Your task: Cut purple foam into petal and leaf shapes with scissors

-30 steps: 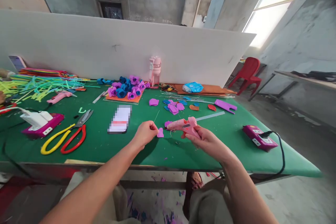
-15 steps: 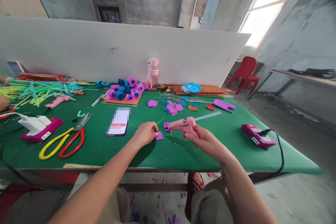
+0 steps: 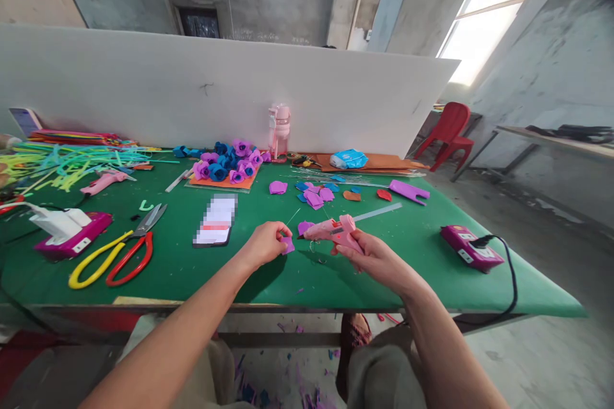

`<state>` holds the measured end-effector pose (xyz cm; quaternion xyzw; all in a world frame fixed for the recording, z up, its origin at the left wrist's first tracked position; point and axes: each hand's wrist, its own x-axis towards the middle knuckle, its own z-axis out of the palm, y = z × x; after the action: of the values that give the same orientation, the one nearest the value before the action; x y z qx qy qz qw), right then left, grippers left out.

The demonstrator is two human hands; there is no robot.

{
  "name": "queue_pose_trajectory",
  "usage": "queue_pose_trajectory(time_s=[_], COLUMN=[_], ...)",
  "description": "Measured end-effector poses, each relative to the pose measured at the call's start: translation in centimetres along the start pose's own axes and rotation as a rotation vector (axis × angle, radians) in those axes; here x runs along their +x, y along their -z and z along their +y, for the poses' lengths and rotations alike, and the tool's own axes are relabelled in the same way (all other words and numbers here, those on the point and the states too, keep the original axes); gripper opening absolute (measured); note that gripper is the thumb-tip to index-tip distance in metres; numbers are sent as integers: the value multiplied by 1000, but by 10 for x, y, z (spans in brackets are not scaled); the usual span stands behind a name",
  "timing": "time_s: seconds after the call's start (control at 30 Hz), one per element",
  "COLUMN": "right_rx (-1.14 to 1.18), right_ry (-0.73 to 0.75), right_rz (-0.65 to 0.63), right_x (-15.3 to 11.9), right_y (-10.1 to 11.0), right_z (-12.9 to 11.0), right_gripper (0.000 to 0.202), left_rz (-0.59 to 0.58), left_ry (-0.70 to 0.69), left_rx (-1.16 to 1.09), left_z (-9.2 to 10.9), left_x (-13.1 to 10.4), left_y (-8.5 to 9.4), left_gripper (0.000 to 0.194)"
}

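My left hand (image 3: 268, 241) is closed in a pinch on a small purple petal (image 3: 288, 245). A thin wire (image 3: 293, 216) sticks up from beside those fingers; whether they grip it too is hard to see. My right hand (image 3: 374, 257) is wrapped round a pink hot glue gun (image 3: 338, 231), with a clear glue stick (image 3: 378, 211) poking out of its back. The gun's dark nozzle points left, just short of the petal and apart from it. Behind the nozzle, another purple piece (image 3: 304, 227) lies on the green table (image 3: 403, 268).
Loose petals (image 3: 314, 197) lie beyond the gun. Left are a phone (image 3: 215, 220), scissors (image 3: 125, 249), a power strip (image 3: 71, 239) and a second glue gun (image 3: 106, 181). Finished flowers (image 3: 228, 163) and a pink bottle (image 3: 279, 134) stand behind. Another power strip (image 3: 472, 247) sits right.
The glue gun's nozzle has moved slightly left and down, closer to my left fingers. The petal in my left hand has shifted slightly and shows less of its face.
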<state>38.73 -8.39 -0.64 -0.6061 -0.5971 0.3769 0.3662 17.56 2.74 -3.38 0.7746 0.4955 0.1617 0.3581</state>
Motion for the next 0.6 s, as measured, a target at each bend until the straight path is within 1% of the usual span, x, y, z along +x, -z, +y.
queue_pose_trajectory(time_s=[0.07,0.13,0.33,0.4,0.6], right_rx=[-2,-2,-16,-22,-87], right_ry=[8,15,27,31,27], right_rz=[2,-2,-1,-5,-80], right_x=[0,0,2,2,1], right_y=[0,0,0,-1,-4], right_z=[0,1,2,3,1], right_gripper=[37,36,36,36,38], left_rz=[-7,-12,-13,-17,-1], left_ry=[10,17,22,9,-9], left_rx=[-22,-41,-56,-59,-32], left_z=[-1,-1,-3,-4,-8], left_x=[-1,-2,-4,-3,-1], left_y=[1,4,11,10,1], left_gripper=[16,11,11,9,6])
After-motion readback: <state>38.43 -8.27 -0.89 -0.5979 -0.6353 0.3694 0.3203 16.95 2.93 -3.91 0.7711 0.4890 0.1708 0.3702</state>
